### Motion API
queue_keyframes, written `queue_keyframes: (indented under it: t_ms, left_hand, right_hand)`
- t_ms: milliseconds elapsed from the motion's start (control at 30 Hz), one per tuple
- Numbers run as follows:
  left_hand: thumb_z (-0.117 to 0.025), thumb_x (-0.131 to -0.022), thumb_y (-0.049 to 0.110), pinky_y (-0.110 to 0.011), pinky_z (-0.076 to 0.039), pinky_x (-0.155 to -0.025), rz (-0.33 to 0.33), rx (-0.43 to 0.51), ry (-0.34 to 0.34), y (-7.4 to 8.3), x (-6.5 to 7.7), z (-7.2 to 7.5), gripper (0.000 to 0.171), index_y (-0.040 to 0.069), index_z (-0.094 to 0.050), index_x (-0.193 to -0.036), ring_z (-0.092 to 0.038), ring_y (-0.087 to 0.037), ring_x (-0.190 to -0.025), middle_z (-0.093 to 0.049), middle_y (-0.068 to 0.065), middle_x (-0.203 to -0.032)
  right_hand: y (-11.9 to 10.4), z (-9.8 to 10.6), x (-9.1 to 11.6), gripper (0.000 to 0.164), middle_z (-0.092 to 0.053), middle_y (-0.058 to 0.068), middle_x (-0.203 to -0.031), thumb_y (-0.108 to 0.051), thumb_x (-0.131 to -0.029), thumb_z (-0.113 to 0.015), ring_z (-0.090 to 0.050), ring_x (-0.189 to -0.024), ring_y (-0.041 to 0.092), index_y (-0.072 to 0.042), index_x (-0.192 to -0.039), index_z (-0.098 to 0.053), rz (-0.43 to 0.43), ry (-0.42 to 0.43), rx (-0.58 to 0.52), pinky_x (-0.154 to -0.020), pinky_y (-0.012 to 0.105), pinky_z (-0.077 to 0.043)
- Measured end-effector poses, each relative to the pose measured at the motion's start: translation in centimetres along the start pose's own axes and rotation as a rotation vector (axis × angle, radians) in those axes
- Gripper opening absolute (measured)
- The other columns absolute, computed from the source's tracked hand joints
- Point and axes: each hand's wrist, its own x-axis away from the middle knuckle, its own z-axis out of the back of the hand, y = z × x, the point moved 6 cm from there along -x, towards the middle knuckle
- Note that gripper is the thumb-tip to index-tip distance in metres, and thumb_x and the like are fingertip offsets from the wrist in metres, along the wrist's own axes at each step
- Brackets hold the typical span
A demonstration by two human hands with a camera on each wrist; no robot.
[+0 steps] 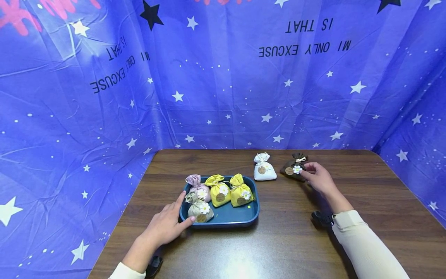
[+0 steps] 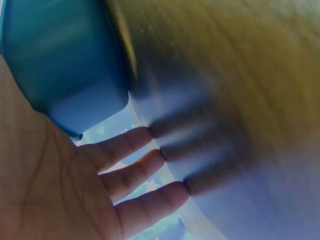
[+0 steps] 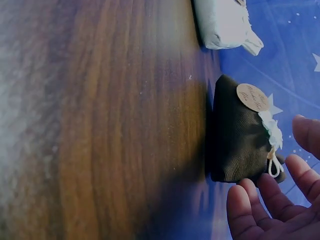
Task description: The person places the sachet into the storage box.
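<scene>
My left hand rests against the left end of a dark blue tray, its fingers extended and thumb at the front corner. In the left wrist view three fingertips reach down to the tabletop beside the tray. Inside sit a lilac sachet, a grey-green sachet and two yellow sachets, each with a white flower. My right hand is at the right side of a dark brown sachet. Its fingertips meet the cloth near the tied neck, while the thumb stands apart from it.
A white sachet stands between the tray and the brown sachet. Behind the wooden table hangs a blue curtain with stars, which also runs along both sides.
</scene>
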Motion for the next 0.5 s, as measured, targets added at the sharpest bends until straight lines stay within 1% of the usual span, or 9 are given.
queue_keyframes:
  t_ms: [67, 233, 367, 500]
  left_hand:
    - [-0.047, -0.090, 0.073, -0.061, -0.044, -0.093, 0.003, 0.000, 0.000, 0.0, 0.0, 0.0, 0.095, 0.017, -0.016, -0.160, -0.048, -0.040, -0.130, -0.051, -0.022, -0.143]
    - [-0.047, -0.090, 0.073, -0.062, -0.043, -0.094, 0.008, -0.002, -0.005, 0.0, 0.0, 0.1, 0.095, 0.016, -0.017, -0.160, -0.047, -0.041, -0.131, -0.050, -0.022, -0.143]
    - [-0.046, -0.090, 0.074, -0.063, -0.042, -0.095, 0.016, 0.000, -0.018, 0.0, 0.0, 0.0, 0.096, 0.016, -0.016, -0.160, -0.046, -0.040, -0.132, -0.049, -0.023, -0.144]
    - [-0.046, -0.090, 0.074, -0.063, -0.042, -0.094, 0.012, 0.000, -0.016, -0.1, 0.0, 0.0, 0.096, 0.015, -0.016, -0.160, -0.046, -0.040, -0.132, -0.049, -0.023, -0.144]
  right_hand:
    - [0.1, -0.1, -0.2, 0.041, -0.054, 0.035, -0.122, -0.011, -0.097, -0.062, -0.056, -0.108, 0.038, 0.015, -0.125, -0.049, -0.008, 0.006, -0.006, -0.069, 0.022, -0.050]
    - [0.4, -0.3, -0.6, 0.042, -0.054, 0.037, -0.122, -0.013, -0.096, -0.062, -0.055, -0.110, 0.041, 0.014, -0.125, -0.049, -0.019, 0.024, 0.020, -0.071, 0.018, -0.045]
    - [1.0, -0.5, -1.0, 0.043, -0.054, 0.037, -0.124, -0.013, -0.096, -0.063, -0.054, -0.113, 0.042, 0.014, -0.126, -0.048, -0.029, 0.017, 0.017, -0.073, 0.017, -0.043]
    - [1.5, -0.9, -1.3, 0.047, -0.053, 0.037, -0.125, -0.015, -0.095, -0.065, -0.053, -0.115, 0.042, 0.013, -0.128, -0.046, -0.047, 0.008, 0.005, -0.077, 0.017, -0.042]
